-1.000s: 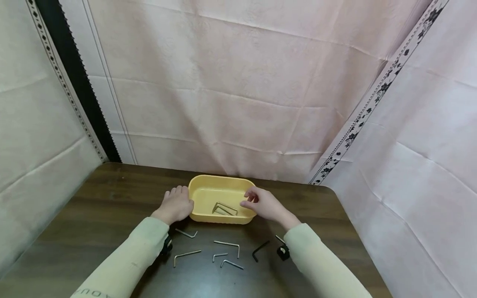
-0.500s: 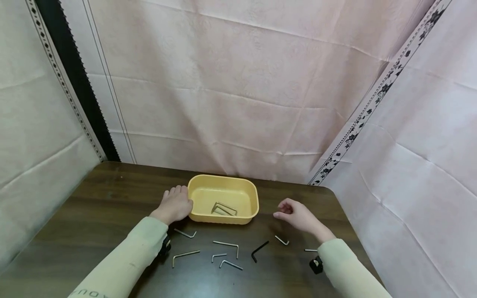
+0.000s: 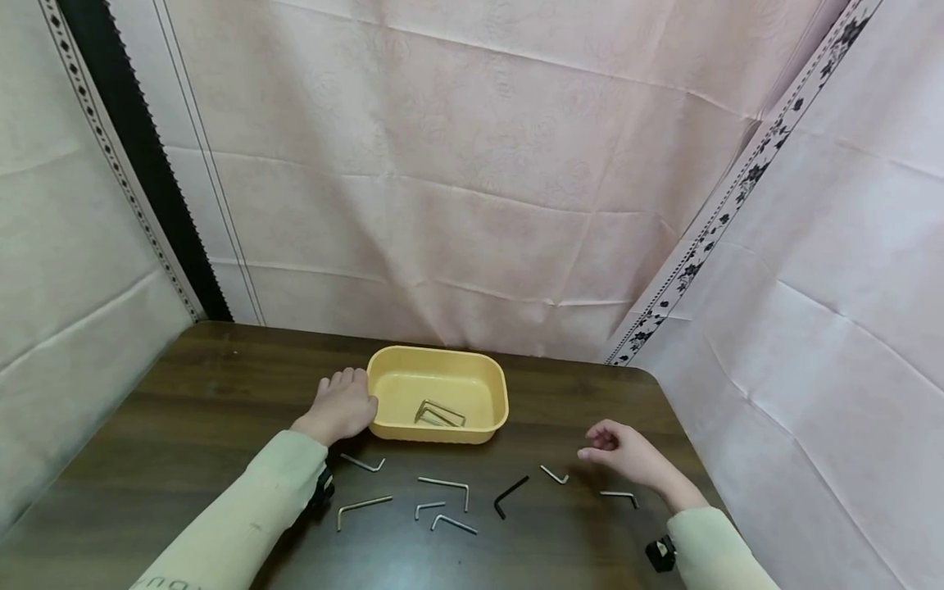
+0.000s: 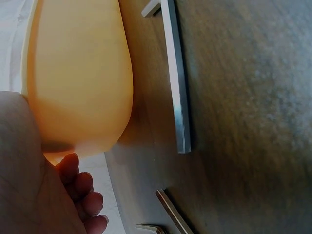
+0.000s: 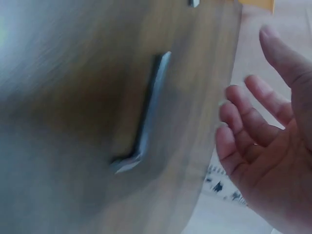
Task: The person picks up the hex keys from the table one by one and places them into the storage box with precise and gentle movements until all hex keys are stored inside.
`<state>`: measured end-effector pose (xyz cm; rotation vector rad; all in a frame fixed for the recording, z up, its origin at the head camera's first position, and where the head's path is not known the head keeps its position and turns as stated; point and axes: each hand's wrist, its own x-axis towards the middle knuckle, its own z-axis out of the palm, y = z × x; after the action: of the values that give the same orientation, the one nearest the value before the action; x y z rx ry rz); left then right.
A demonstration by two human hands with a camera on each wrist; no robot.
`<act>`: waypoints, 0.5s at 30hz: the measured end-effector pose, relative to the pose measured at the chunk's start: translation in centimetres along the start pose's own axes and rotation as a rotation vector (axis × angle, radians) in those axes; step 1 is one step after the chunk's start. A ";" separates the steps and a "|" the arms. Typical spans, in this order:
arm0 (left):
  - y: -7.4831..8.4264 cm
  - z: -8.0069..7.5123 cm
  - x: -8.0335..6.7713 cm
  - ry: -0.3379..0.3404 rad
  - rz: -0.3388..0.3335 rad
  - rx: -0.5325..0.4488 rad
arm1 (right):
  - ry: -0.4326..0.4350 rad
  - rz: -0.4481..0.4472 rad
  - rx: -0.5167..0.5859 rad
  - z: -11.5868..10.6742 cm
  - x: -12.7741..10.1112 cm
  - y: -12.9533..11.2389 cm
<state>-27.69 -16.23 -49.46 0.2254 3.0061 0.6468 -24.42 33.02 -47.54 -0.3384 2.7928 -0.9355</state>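
Note:
My left hand (image 3: 338,406) holds the left end of a yellow plastic basin (image 3: 438,356), thumb at the rim and fingers along the outside. In the left wrist view, the fingertips (image 4: 83,183) show below the basin's end (image 4: 83,78). A few brass-toned hex keys (image 3: 441,412) lie together inside the basin. My right hand (image 3: 627,455) hovers over the table's right side, fingers loosely bent, holding nothing. Nearest it are a short silver hex key (image 3: 555,475) and another hex key (image 3: 619,495) with a dark short end. The right wrist view shows one hex key (image 5: 150,107) below the hand.
Several more L-shaped hex keys lie spread before the basin, including a black one (image 3: 509,496), a long silver one (image 3: 446,482) and a brass-toned one (image 3: 363,504). Pale cloth (image 3: 442,205) hangs behind the dark wooden table (image 3: 243,393) and at both sides.
My right hand has moved from over the basin's right rim, rightward and towards me, uncovering two hex keys on the right. My left hand stays at the basin.

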 end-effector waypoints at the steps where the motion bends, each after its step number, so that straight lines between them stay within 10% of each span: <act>1: 0.0 0.0 0.0 0.001 -0.003 -0.001 | -0.014 0.008 0.004 -0.1 -0.3 0.5; 15: 0.2 -0.3 0.0 -0.008 0.003 -0.008 | -0.212 0.011 0.074 -0.7 -2.2 4.0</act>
<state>-27.67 -16.21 -49.09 0.2321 2.9954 0.6566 -23.13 37.16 -49.21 -0.3869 2.5591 -0.9386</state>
